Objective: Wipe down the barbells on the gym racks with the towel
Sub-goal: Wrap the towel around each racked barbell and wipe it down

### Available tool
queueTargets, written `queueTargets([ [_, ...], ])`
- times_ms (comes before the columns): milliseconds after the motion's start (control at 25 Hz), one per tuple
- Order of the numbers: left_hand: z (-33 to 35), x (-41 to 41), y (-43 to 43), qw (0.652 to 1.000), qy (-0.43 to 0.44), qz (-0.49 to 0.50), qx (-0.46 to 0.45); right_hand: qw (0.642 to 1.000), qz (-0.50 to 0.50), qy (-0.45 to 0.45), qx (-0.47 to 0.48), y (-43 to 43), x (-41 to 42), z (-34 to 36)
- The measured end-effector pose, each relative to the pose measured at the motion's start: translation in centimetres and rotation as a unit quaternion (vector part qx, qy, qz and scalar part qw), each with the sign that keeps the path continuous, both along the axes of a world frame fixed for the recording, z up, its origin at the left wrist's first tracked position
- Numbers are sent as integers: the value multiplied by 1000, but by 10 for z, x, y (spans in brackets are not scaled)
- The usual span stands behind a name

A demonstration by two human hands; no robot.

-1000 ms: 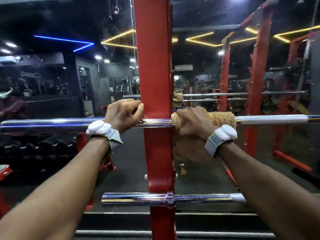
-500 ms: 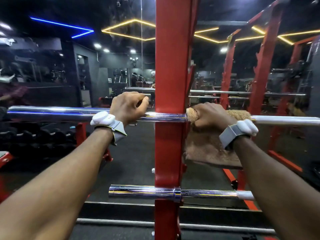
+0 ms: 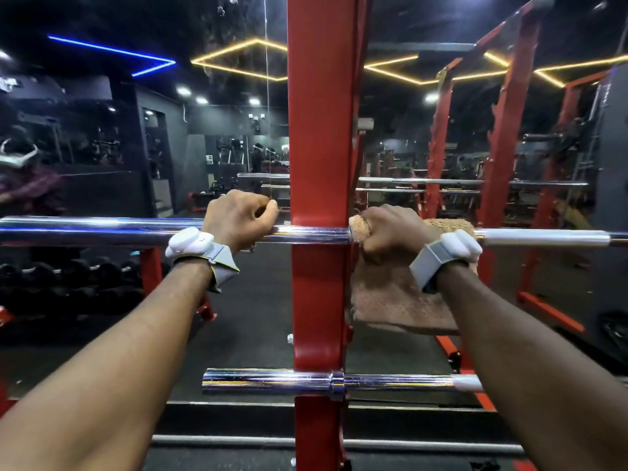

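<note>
A: Brown terry towel (image 3: 384, 300)?
B: Hanging over the long chrome barbell (image 3: 102, 229), just right of the red steel upright (image 3: 319, 130). Right hand (image 3: 390, 232) is clamping it there; left hand (image 3: 238, 215) is gripping bare chrome.

rack: red upright (image 3: 319, 130), near and central, standing on the floor.
upper barbell (image 3: 102, 229): chrome, level across the upright at mid height, reaching far out to left and right.
lower barbell (image 3: 265, 382): chrome, level across the same upright, low down, its left end in view.
floor (image 3: 244, 317): dark matting.
</note>
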State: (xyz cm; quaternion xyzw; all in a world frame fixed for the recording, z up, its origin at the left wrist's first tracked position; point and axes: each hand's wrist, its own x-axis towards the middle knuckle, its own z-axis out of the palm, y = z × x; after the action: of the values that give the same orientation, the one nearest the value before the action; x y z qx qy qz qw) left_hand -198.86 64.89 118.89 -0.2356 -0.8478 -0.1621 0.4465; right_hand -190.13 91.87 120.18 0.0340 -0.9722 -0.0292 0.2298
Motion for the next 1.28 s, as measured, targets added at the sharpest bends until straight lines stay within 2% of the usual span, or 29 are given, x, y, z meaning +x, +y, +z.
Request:
queueTargets([
  [120, -1, 2, -4, 1000, -4, 1, 16, 978, 10, 194, 75, -3, 1, -32],
  [200, -1, 3, -3, 999, -20, -2, 33, 961, 16, 265, 81, 0, 5, -44],
  [280, 1, 3, -3, 998, -40, -7, 56, 961, 52, 261, 71, 7, 7, -45],
  [400, 2, 0, -4, 996, -58, -17, 68, 969, 130, 208, 32, 21, 12, -39],
  [560, 1, 4, -3, 997, -54, -14, 60, 957, 213, 179, -81, 33, 23, -31],
  [760, -1, 7, -5, 997, -64, -19, 42, 919, 230, 271, -173, 31, 29, -34],
  [920, 1, 11, -5, 997, -64, -20, 43, 891, 211, 359, -179, 23, 35, -36],
  [1080, 2, 17, -5, 993, -62, -42, 94, 858, 202, 424, -206, 12, 50, -22],
  [1280, 4, 15, -5, 984, -65, -52, 159, 817, 239, 470, -234, -30, 57, 11],
])
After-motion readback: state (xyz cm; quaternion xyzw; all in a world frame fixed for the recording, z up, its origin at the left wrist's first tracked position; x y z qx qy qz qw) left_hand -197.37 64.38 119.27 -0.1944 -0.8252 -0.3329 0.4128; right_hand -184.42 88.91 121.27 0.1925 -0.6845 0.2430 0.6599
